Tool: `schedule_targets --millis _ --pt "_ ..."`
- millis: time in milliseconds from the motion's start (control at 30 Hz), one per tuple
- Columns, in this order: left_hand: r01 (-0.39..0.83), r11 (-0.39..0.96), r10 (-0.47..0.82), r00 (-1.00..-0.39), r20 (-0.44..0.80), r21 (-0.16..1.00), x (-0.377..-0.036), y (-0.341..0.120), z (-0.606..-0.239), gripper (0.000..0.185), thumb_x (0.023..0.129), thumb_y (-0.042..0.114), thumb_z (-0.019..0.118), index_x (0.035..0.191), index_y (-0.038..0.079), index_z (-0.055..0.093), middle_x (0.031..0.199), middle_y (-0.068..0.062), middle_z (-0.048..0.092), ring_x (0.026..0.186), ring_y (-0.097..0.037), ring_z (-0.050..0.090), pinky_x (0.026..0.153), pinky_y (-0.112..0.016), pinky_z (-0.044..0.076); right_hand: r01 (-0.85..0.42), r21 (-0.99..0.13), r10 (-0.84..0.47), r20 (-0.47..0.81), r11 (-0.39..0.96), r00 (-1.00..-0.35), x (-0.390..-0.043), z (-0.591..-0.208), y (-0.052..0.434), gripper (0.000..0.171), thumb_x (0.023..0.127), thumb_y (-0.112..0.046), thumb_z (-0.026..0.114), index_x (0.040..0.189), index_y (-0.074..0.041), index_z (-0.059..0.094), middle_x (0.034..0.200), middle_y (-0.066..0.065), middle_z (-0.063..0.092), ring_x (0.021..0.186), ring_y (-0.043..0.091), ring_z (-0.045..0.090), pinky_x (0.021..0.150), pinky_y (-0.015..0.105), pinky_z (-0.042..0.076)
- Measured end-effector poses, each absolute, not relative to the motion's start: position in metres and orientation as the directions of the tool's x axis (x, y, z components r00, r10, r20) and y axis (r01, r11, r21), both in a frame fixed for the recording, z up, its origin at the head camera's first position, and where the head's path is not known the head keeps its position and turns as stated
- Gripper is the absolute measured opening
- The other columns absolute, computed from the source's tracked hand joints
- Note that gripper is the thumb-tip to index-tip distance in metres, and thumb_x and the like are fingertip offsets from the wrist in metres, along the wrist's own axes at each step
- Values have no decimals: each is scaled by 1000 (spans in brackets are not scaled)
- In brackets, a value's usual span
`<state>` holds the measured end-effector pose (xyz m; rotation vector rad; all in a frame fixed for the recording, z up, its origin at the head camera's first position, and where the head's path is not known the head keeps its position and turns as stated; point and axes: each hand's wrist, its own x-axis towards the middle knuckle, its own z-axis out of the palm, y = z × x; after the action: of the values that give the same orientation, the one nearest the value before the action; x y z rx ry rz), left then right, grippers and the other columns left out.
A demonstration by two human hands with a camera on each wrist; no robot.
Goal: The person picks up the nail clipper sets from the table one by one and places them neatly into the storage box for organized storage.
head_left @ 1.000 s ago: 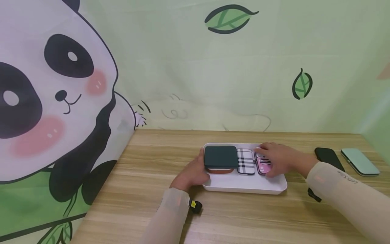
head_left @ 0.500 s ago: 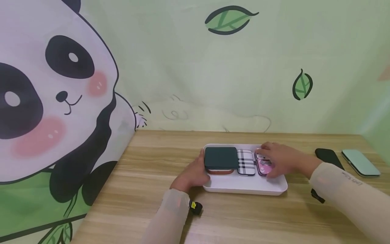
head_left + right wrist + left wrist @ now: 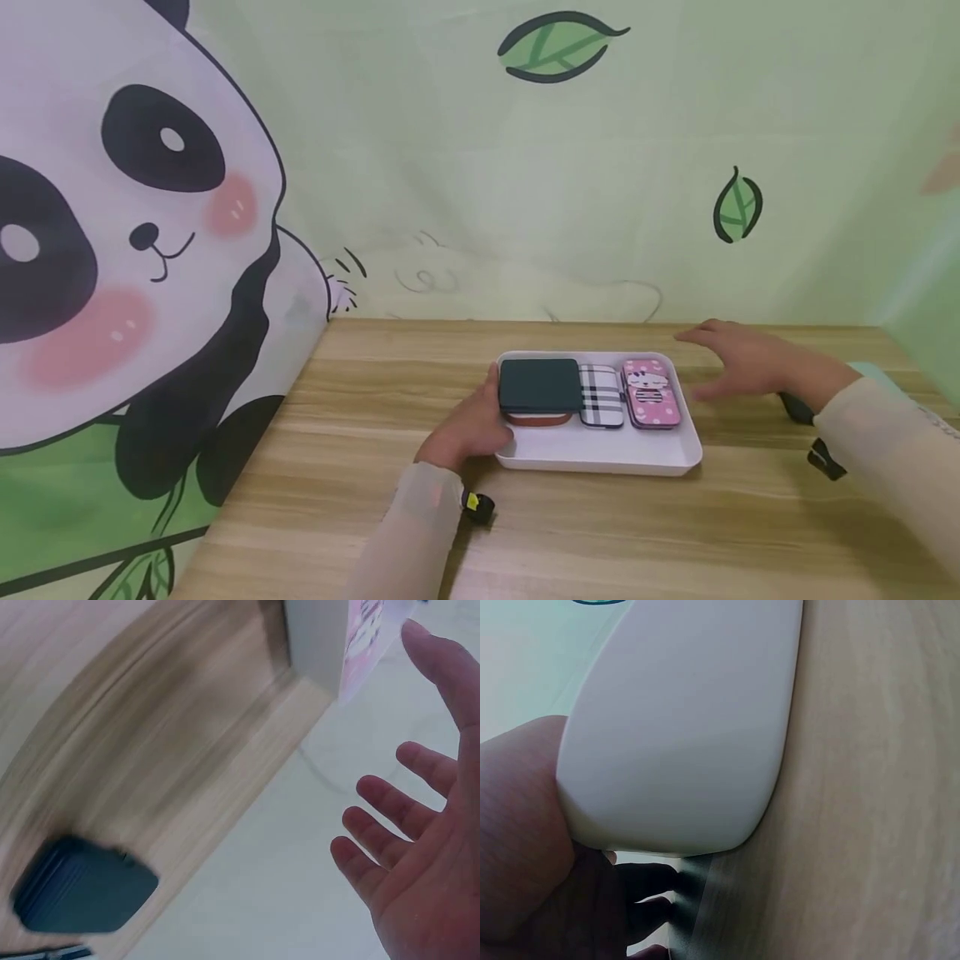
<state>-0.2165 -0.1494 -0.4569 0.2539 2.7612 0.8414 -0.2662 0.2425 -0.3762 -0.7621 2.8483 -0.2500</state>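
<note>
In the head view, a white tray (image 3: 600,458) lies on the wooden table. My left hand (image 3: 468,425) grips its left end, thumb at the rim; the left wrist view shows fingers behind the tray's end wall. Inside the tray, a dark green flat case (image 3: 540,385) lies over a brown-edged item (image 3: 542,420). Beside it are a plaid flat case (image 3: 602,396) and a pink cat-print case (image 3: 651,393). My right hand (image 3: 750,360) is off the tray's right end, fingers spread and holding nothing, as the right wrist view also shows.
A dark case (image 3: 90,889) and a mint case (image 3: 877,377) lie on the table to the right of the tray, partly hidden by my right arm in the head view. A printed wall cloth (image 3: 450,167) stands behind the table's back edge.
My right hand has let go of the pink case and moved right, out of the tray. The pink case now shows whole beside the plaid one. My left hand stays on the tray.
</note>
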Motion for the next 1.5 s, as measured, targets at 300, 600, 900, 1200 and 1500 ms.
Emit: schedule_targets --millis 300,600,900,1200,1500 --pt "101 823 240 -954 -181 560 -216 -150 -457 105 80 12 66 161 5 0 163 -17 27 136 -25 43 117 -41 33 -432 -193 -465 -187 881 -865 -271 -382 282 97 75 -56 81 146 -1 46 140 36 47 124 56 46 96 71 41" --pt "102 820 241 -954 -178 563 -216 -152 -457 104 81 13 66 161 5 0 164 -17 24 140 -25 40 118 -40 31 -432 -167 -461 -223 886 -859 -274 -391 313 96 69 -42 89 142 5 48 133 40 46 119 58 48 93 68 43" --pt "118 821 247 -956 -161 559 -216 -153 -454 104 80 12 65 160 3 1 164 -18 24 143 -26 38 118 -40 31 -464 -99 -472 -272 880 -839 -275 -404 341 99 60 -28 96 136 12 47 125 43 47 110 62 51 85 64 48" --pt "100 814 240 -955 -174 572 -216 -154 -454 105 80 11 65 161 6 0 165 -16 22 141 -25 39 119 -41 30 -400 -125 -418 -314 908 -852 -276 -412 350 98 60 -11 92 139 13 39 133 51 31 113 72 39 79 65 48" --pt "100 791 252 -952 -173 604 -216 -152 -454 105 80 10 67 161 5 1 165 -16 23 137 -24 41 119 -40 29 -374 -124 -393 -340 919 -854 -280 -421 356 100 58 -6 91 141 11 37 137 50 29 117 72 37 81 62 48"
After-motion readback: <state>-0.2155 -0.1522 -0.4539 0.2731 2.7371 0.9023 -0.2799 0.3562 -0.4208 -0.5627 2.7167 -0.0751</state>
